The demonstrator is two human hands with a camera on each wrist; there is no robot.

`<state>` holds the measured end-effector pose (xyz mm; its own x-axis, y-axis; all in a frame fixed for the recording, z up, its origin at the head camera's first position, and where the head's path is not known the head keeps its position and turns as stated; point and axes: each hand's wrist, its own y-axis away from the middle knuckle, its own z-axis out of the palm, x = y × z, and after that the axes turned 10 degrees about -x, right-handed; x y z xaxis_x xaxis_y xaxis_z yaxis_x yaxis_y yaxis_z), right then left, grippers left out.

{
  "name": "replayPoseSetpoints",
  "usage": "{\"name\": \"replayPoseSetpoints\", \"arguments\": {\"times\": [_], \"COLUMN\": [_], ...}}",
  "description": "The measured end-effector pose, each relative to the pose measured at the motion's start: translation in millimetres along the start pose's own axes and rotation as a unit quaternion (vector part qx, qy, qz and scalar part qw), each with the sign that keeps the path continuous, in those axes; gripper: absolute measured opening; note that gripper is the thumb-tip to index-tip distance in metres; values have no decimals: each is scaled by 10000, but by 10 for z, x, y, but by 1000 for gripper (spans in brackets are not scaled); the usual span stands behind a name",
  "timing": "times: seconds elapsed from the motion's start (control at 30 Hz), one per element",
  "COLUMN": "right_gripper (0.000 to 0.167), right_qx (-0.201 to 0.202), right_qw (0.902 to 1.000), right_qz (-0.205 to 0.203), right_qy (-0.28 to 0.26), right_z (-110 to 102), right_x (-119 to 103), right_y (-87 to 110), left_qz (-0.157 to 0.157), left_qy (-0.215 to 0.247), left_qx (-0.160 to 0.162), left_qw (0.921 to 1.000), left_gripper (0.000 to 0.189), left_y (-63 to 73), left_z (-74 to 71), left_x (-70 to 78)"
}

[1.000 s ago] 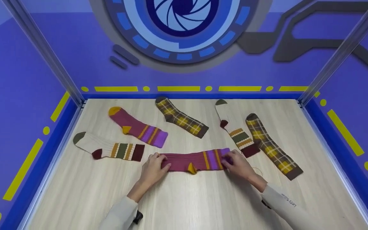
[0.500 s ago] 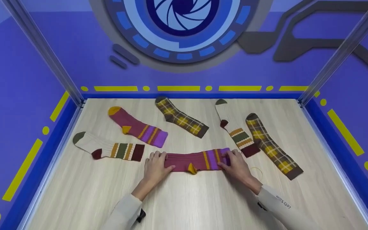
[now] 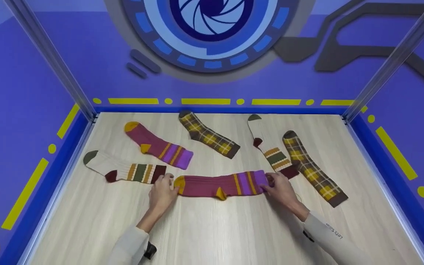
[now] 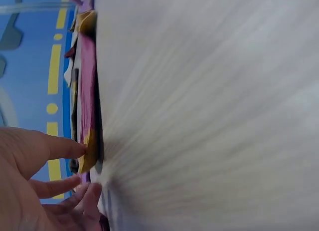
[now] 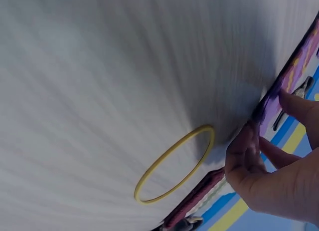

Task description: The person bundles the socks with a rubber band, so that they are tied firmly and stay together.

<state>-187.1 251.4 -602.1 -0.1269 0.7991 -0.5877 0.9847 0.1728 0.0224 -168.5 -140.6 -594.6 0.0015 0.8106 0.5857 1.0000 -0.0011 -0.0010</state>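
A plum sock with a mustard toe and heel and a purple striped cuff lies sideways at the middle of the table, both hands at its ends. My left hand is at the toe, its fingers loosely spread. In the left wrist view, the thumb touches the mustard toe. At the other end my right hand holds the purple cuff by its edge, thumb on the fabric and the other fingers bent beside it. The heel sticks out toward the near side.
Behind lie a matching plum sock, two plaid socks and two cream socks. A yellow elastic band rests by the right hand. Blue panels enclose the table.
The left hand has slid left off the plum sock's foot, uncovering the mustard toe. The right hand has shifted slightly right along the cuff, which now looks flatter.
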Motion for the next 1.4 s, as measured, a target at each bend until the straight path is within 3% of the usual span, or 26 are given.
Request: {"name": "replayPoseSetpoints", "arguments": {"times": [0.07, 0.23, 0.37, 0.47, 0.53, 0.63, 0.8, 0.87, 0.93, 1.03, 1.1, 1.17, 1.3, 1.4], "right_gripper": [34, 22, 18, 20, 23, 29, 40, 44, 46, 46, 44, 41, 31, 28], "right_qx": [20, -10, -75, -171, -216, -388, -1103, -1529, -1951, -2382, -2409, -2238, -1305, -685], "right_qw": [10000, 9989, 9935, 9830, 9742, 9562, 9232, 9115, 9001, 8898, 8945, 9124, 9698, 9875], "right_qz": [12, 94, 89, 138, 241, 482, 446, 287, 179, 166, 140, -52, -704, -923], "right_qy": [-97, -455, -1131, -1820, -2232, -2861, -3655, -3807, -3892, -3889, -3763, -3427, -1936, -1082], "right_z": [-24, -52, -47, -44, -47, -70, -154, -191, -224, -238, -225, -200, -150, -130], "right_x": [18, 24, 22, 32, 40, 63, 156, 198, 235, 274, 278, 267, 225, 222], "right_y": [-23, -49, -49, -39, -31, -17, 43, 90, 150, 218, 233, 219, 143, 94], "left_qz": [-174, -170, -60, -55, -182, -484, -798, -880, -891, -820, -733, -704, -685, -607], "left_qy": [350, 802, 1161, 1760, 2310, 3204, 4167, 4322, 4329, 4047, 3744, 3407, 2774, 2454], "left_qx": [-210, -600, -628, -646, -705, -805, -1112, -1341, -1629, -1947, -2017, -1947, -1691, -1570], "left_qw": [9990, 9948, 9912, 9823, 9702, 9426, 8987, 8874, 8821, 8897, 9021, 9171, 9433, 9547], "left_gripper": [27, 20, 20, 18, 16, 16, 22, 23, 23, 22, 20, 19, 17, 16], "left_y": [-33, -76, -69, -62, -61, -65, -53, -31, -3, 17, 13, -5, -50, -79], "left_z": [-28, -26, -20, -23, -27, -48, -107, -141, -171, -169, -145, -108, -68, -75], "left_x": [-34, -86, -96, -98, -95, -84, -98, -122, -139, -153, -142, -122, -74, -58]}}
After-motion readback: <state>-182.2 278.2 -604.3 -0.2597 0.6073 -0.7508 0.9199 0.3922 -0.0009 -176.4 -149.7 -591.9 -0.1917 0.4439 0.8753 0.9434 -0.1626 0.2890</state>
